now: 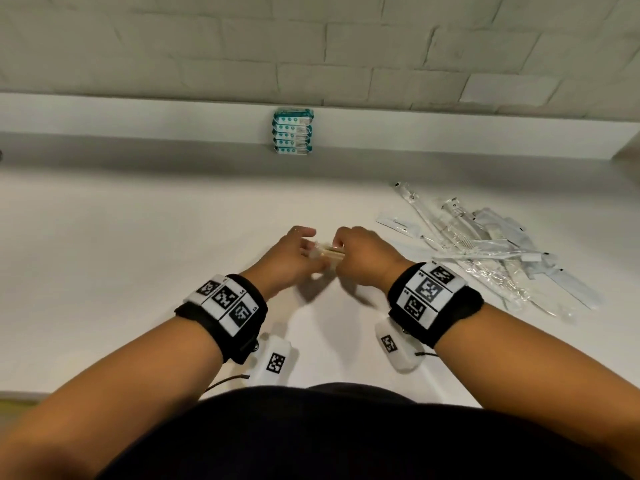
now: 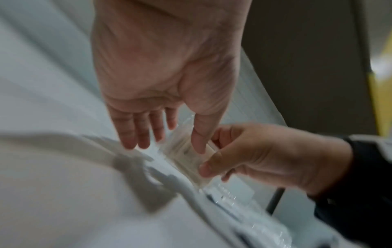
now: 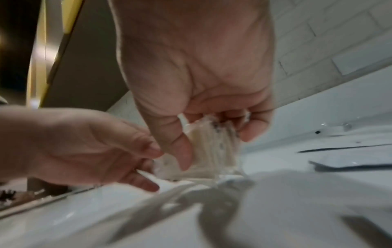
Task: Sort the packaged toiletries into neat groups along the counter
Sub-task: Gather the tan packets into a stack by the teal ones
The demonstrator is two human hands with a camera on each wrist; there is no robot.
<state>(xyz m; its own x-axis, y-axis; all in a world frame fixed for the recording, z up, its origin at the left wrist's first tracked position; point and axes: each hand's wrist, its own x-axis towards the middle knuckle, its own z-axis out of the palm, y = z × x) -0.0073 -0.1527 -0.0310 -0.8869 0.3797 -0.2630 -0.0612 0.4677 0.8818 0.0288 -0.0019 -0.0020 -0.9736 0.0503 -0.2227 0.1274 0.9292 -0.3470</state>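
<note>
— Any writing you can read on the packs?

— None. The stack of teal-and-white packets (image 1: 293, 135) against the back ledge carries print and a barcode-like patch, too small to read. I count five in it, lying flat one on another.

— And the thing in the hands?

— A small clear packet of cotton swabs (image 1: 327, 255), held above the white counter (image 1: 138, 237) near its middle. Its long axis runs left to right between the hands; the sticks inside lie the same way. How many sticks, I cannot tell.

— How is it held?

— The right hand (image 1: 363, 259) pinches its right end, thumb in front and fingers curled behind. The left hand (image 1: 289, 256) has its thumb on the other end, its fingers (image 2: 135, 132) nearly straight and spread below.

— Anything else?

— A loose heap of clear-wrapped toiletries (image 1: 491, 251) lies to the right, well apart from the stack: long slim items crossing at angles, too tangled to count. Both wrists wear black bands with square black-and-white markers.
</note>
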